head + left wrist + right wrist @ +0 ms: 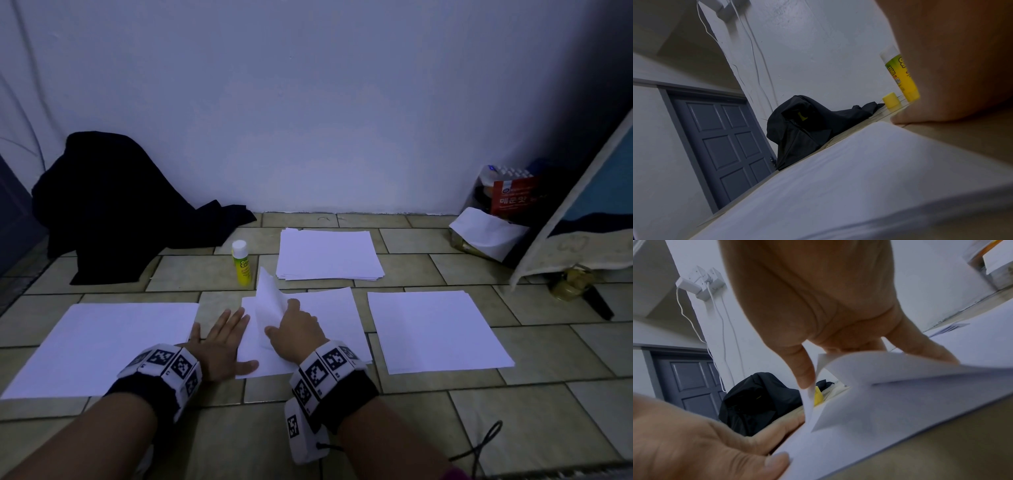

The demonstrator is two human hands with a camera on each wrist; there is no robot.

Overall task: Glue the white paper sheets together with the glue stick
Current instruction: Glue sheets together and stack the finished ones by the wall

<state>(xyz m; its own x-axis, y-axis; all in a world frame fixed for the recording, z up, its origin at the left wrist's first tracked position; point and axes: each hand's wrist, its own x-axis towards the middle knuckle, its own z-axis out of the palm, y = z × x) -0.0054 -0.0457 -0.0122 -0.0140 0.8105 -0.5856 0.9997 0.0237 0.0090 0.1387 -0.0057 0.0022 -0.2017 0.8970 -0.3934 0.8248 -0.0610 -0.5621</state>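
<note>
Both hands low on the floor, forearms reaching forward side by side.

The left hand [219, 346] lies flat, palm down, fingers straight and spread, thumb stretched out to the right. The right hand [294, 330] sits just beside it, arched, fingers bent, thumb and forefinger pinching a lifted sheet [270, 301]. Each wrist wears a band of black-and-white markers over a dark cuff.

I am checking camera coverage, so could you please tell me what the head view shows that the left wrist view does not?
Only the head view shows both hands: the flat left hand pressing the middle white paper sheets, the right hand lifting the top white sheet, plus the far paper stack. Only the left wrist view shows the grey panelled door and small yellow cap. Both show the yellow glue stick and black cloth.
</note>
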